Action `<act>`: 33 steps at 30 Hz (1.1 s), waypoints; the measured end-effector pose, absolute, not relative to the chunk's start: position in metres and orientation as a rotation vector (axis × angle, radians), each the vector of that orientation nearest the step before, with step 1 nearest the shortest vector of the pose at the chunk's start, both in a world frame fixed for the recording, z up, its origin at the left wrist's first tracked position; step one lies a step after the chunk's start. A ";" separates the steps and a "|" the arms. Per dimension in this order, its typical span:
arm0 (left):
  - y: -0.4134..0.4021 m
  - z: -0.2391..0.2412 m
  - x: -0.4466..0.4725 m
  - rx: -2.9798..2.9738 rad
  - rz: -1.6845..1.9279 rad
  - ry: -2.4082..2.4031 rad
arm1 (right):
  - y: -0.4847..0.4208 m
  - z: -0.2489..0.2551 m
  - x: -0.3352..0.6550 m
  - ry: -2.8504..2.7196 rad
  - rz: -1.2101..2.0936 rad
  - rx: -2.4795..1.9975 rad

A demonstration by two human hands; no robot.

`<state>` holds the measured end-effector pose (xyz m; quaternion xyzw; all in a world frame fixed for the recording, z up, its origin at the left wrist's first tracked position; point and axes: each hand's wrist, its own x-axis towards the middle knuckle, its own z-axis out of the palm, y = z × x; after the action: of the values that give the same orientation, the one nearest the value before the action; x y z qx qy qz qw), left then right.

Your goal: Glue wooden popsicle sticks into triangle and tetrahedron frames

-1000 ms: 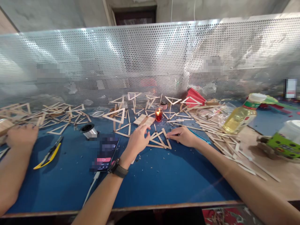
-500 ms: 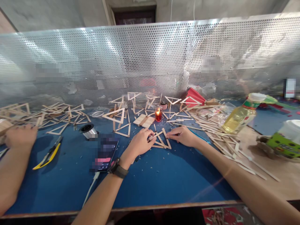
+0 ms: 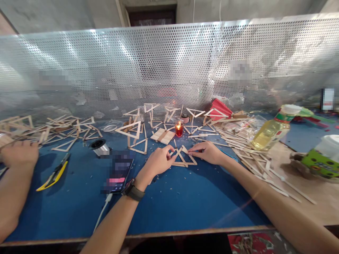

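A triangle frame of flat wooden sticks (image 3: 185,160) lies on the blue mat (image 3: 172,201) in front of me. My left hand (image 3: 158,161), with a dark watch on the wrist, pinches a loose wooden stick at the triangle's left side. My right hand (image 3: 207,152) has its fingers closed on the triangle's upper right tip and also holds a thin blue tool (image 3: 230,156), partly hidden under the hand.
A lit red candle (image 3: 179,128) stands just behind the triangle. Several finished stick triangles (image 3: 131,129) and loose sticks (image 3: 238,143) lie around. A phone (image 3: 119,171), a yellow cutter (image 3: 54,172), a tape roll (image 3: 99,146) and an oil bottle (image 3: 272,129) lie nearby. Another person's hand (image 3: 18,153) rests at far left. A perforated metal screen (image 3: 169,70) closes the back.
My left hand came down from above the triangle and closed on a stick at its left side. The triangle shifted slightly right. My right hand stayed at the tip.
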<state>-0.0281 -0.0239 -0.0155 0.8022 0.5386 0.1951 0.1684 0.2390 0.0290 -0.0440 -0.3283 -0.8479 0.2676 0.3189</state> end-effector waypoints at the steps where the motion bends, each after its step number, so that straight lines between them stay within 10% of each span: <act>1: -0.024 -0.016 -0.028 2.285 0.558 1.538 | 0.029 -0.044 0.240 -2.225 0.695 -0.853; 33: -0.031 -0.013 -0.018 2.516 0.525 1.402 | 0.041 -0.038 0.260 -1.903 0.492 -1.127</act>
<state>-0.0180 -0.0306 -0.0130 0.8545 0.4761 0.1782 0.1068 0.2598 0.0407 -0.0380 -0.4504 -0.7606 0.1966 0.4242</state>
